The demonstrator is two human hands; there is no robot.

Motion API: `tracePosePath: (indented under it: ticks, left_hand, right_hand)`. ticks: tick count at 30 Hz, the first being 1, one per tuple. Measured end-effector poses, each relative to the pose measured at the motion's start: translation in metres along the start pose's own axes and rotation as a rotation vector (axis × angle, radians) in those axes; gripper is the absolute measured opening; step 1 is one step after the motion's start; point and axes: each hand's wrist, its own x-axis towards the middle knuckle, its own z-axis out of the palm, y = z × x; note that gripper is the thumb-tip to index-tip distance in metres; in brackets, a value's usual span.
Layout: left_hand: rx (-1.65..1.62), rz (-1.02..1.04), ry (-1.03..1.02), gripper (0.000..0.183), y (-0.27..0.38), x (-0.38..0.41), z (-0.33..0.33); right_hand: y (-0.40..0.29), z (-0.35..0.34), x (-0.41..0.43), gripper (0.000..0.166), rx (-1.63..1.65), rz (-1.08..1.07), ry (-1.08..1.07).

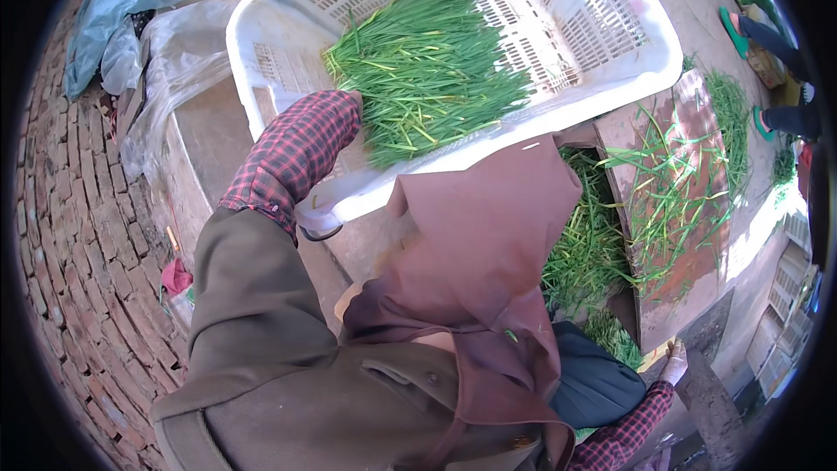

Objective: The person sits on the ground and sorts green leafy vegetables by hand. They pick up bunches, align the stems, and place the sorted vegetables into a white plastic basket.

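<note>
A white plastic basket [451, 137] with slotted walls stands before me. Long thin green leaves, likely garlic chives [431, 72], lie in it in a layer, their cut ends towards the left. My left hand [357, 98] is inside the basket at the near left edge of the leaves. The plaid sleeve hides most of it, so its grip does not show. At the lower right, away from the basket, my right hand [676, 361] is near the lower end of a reddish board [680, 301]. Its fingers look bent, and what they touch is unclear.
Loose green leaves [582, 255] fill the space between my apron [484, 229] and the board, and more lie scattered on the board. Plastic bags [124, 6] lie at upper left beside a brick wall [85, 222]. At the right edge are a person's legs in green slippers [734, 33].
</note>
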Motion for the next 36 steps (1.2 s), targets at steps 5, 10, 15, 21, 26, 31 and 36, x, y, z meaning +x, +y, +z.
tracePosePath:
  ticks: [5,10,15,21,26,31,36]
  left_hand:
    - [0.035,0.022,-0.062,0.037,0.010,-0.001,0.018]
    - [0.105,0.058,-0.121,0.037,0.034,-0.001,0.049]
    - [0.132,0.076,-0.149,0.037,0.041,-0.001,0.070]
    - [0.135,0.097,-0.149,0.037,0.044,0.000,0.076]
    - [0.139,0.106,-0.148,0.037,0.048,0.000,0.078]
    - [0.149,0.113,-0.160,0.037,0.049,-0.002,0.083]
    - [0.159,0.126,-0.170,0.037,0.051,-0.004,0.084]
  right_hand:
    - [-0.003,-0.002,0.002,0.037,-0.002,0.080,-0.074]
    - [-0.003,-0.001,-0.004,0.035,-0.015,0.087,-0.094]
    - [-0.007,0.003,-0.013,0.034,0.008,0.106,-0.081]
    - [-0.012,0.006,-0.020,0.033,-0.021,0.119,-0.101]
    - [-0.013,0.004,-0.018,0.032,-0.033,0.125,-0.140]
    - [-0.013,0.006,-0.019,0.032,-0.020,0.138,-0.142]
    - [-0.016,0.008,-0.022,0.031,-0.040,0.135,-0.173]
